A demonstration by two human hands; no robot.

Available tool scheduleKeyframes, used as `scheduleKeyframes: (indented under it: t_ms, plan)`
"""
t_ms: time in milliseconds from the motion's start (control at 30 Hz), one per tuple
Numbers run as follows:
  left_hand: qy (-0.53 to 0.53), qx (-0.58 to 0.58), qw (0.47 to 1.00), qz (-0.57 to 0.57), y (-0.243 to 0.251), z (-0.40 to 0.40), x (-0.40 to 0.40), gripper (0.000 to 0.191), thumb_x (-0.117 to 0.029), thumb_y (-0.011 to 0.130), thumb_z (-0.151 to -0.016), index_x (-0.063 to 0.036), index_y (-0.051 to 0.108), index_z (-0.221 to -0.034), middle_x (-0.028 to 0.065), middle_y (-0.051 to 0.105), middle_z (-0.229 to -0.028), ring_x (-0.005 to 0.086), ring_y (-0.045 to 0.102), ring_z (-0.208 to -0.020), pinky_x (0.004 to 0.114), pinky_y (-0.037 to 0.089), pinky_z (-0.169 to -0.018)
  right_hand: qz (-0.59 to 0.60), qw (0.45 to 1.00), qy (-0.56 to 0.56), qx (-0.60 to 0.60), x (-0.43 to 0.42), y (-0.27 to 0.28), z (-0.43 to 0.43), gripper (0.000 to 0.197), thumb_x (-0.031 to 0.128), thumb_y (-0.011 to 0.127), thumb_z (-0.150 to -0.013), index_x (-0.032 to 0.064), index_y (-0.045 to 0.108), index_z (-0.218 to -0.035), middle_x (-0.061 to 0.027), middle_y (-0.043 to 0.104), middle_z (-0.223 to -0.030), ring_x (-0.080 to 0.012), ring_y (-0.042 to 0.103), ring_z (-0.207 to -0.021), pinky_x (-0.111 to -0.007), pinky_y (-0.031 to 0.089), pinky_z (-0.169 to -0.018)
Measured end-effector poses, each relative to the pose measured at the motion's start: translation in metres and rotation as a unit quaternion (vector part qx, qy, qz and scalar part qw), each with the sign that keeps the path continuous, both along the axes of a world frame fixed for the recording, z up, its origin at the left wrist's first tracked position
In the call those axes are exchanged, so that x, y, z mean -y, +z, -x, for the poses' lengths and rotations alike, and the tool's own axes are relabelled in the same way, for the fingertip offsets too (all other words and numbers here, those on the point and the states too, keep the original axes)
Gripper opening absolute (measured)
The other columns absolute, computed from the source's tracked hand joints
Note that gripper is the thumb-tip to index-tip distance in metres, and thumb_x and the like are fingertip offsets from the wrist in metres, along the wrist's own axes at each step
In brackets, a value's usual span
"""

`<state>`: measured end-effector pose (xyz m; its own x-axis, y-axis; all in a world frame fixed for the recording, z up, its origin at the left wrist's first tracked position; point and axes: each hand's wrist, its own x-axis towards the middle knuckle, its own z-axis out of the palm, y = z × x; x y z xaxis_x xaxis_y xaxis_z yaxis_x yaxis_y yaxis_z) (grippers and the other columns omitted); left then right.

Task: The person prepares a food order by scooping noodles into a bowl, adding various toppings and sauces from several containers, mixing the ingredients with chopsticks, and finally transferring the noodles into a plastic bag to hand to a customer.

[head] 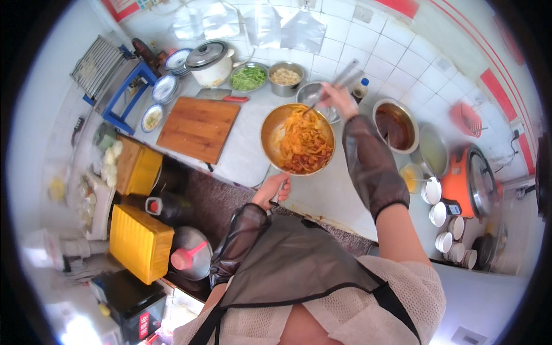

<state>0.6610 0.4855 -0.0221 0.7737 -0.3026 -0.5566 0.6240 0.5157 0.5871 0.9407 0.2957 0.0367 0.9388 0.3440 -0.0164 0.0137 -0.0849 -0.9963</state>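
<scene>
Wide noodles (302, 138) coated in reddish sauce, with chopped bits on the near side, lie in a round metal pan (269, 125) at the counter's front edge. My left hand (274, 189) is closed around the pan's metal handle below the rim. Above the pan's right side, my right hand (338, 100) grips a long metal utensil (345, 72), blurred, whose lower end reaches into the noodles; its exact kind cannot be told. Behind that hand a metal bowl (307, 92) is partly hidden. A steel pot of dark red sauce (396, 127) stands right of my right forearm.
A wooden cutting board (198, 128) lies left of the pan, with a cleaver (213, 94) behind it. Shredded greens (249, 78), a pot of pale chunks (284, 76) and a capped bottle (360, 89) line the back. An orange cooker (459, 181) and white bowls (431, 190) stand right.
</scene>
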Motion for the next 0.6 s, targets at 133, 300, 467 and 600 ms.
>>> scheduleKeyframes:
  t_ms: [133,300,467,600]
  plan:
    - [0.044,-0.004,0.998,0.047,-0.018,-0.01,-0.007,0.022,-0.022,0.045,-0.095,-0.0052,0.041,-0.082,0.0009,0.041,-0.065,0.0081,0.036,-0.047,0.024,0.03,-0.04,0.015,0.987,-0.158,0.024,0.037,-0.053,0.067,0.042,0.034,0.056,-0.089,-0.0059,0.061,-0.078,-0.0152,0.065,-0.073,-0.0204,0.067,-0.062,-0.028,0.052,-0.057]
    - [0.102,-0.057,0.991,0.063,-0.032,-0.023,0.003,0.022,-0.022,0.046,-0.095,-0.0051,0.041,-0.082,0.0006,0.04,-0.065,0.0075,0.033,-0.045,0.022,0.028,-0.039,-0.101,0.987,-0.127,-0.009,-0.005,-0.045,0.165,0.027,0.023,0.06,-0.089,-0.0036,0.061,-0.088,-0.0094,0.065,-0.078,-0.0158,0.066,-0.061,-0.027,0.052,-0.053]
    - [0.083,-0.055,0.991,0.084,-0.034,-0.025,0.004,0.022,-0.022,0.045,-0.095,-0.0052,0.041,-0.082,0.0001,0.04,-0.065,0.0072,0.033,-0.045,0.022,0.029,-0.039,-0.064,0.987,-0.116,0.091,0.018,-0.029,0.149,0.02,0.017,0.061,-0.088,-0.0021,0.061,-0.095,-0.0073,0.065,-0.084,-0.0144,0.064,-0.069,-0.026,0.054,-0.058]
    - [0.008,-0.011,0.994,0.109,-0.039,-0.023,0.008,0.023,-0.023,0.044,-0.095,-0.0043,0.042,-0.082,0.0026,0.043,-0.067,0.0096,0.037,-0.047,0.025,0.032,-0.041,-0.138,0.988,-0.071,0.011,-0.005,-0.049,0.139,0.02,0.016,0.062,-0.088,-0.002,0.06,-0.094,-0.0089,0.065,-0.086,-0.0152,0.065,-0.07,-0.027,0.054,-0.06]
